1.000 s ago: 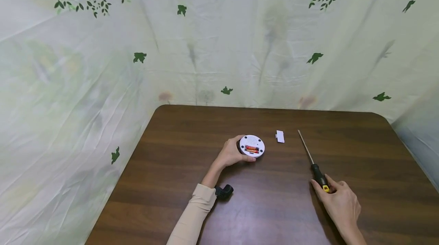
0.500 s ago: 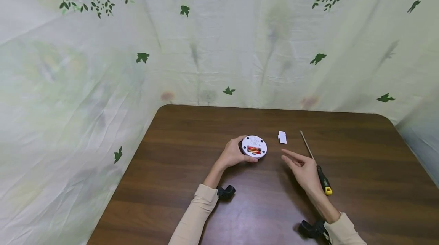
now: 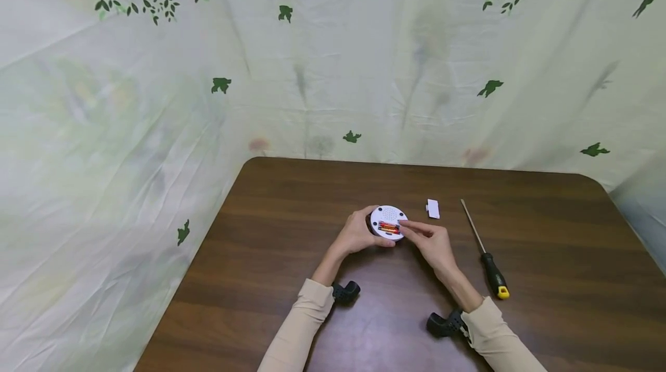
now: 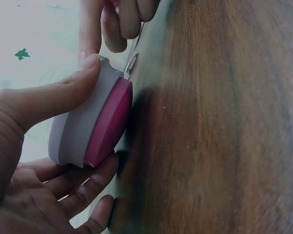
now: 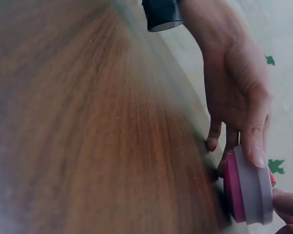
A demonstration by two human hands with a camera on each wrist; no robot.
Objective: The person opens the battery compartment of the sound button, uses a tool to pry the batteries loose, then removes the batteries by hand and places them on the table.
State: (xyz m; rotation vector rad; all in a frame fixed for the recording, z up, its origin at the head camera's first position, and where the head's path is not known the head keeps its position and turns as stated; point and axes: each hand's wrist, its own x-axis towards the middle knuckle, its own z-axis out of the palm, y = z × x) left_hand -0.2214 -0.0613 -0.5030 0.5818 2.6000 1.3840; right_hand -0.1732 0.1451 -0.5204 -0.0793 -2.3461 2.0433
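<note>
My left hand [image 3: 355, 234] grips a round device [image 3: 386, 213] by its rim, thumb on the near side. Its white underside faces up, with red-and-orange batteries [image 3: 388, 227] in an uncovered compartment. A pink lower part [image 4: 111, 122] shows in the left wrist view, close to the wooden tabletop. From the right, my right hand [image 3: 436, 249] reaches in, index finger and thumb at the right end of the batteries. Its index finger is extended in the left wrist view, the other fingers bent. The exact contact on the batteries is hidden.
A small white battery cover [image 3: 433, 209] lies right of the device. Farther right lies a screwdriver [image 3: 493, 275] with a black-and-yellow handle, its shaft pointing away from me. Black wrist mounts [image 3: 346, 292] sit at both cuffs. A leaf-patterned curtain [image 3: 312, 71] hangs behind the wooden table [image 3: 291, 187].
My right hand has let go of the screwdriver's handle and moved left to the batteries. The screwdriver stays on the table. My left hand still holds the device in place.
</note>
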